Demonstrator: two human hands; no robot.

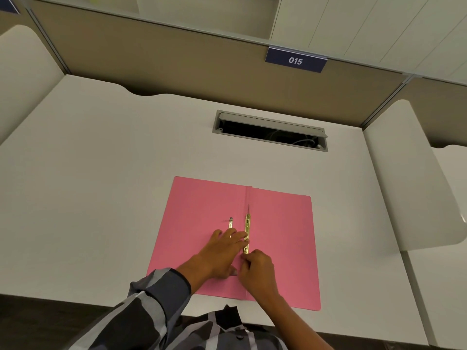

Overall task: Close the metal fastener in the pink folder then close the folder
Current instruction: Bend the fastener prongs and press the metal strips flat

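A pink folder [280,236] lies open and flat on the white desk [101,198], near its front edge. Along the folder's spine sits a brass metal fastener [247,229], with a thin prong standing up at its far end. A second brass strip [230,223] lies just to its left, partly hidden by my fingers. My left hand [222,251] rests flat on the left leaf, fingertips pressing on the fastener's middle. My right hand [257,271] has its fingers pinched at the fastener's near end; what it pinches is hidden.
A grey cable slot [270,130] with its lid raised opens in the desk behind the folder. Brown partition panels [177,64] wall the back, with a blue "015" sign [295,60]. White curved dividers [414,178] stand at both sides.
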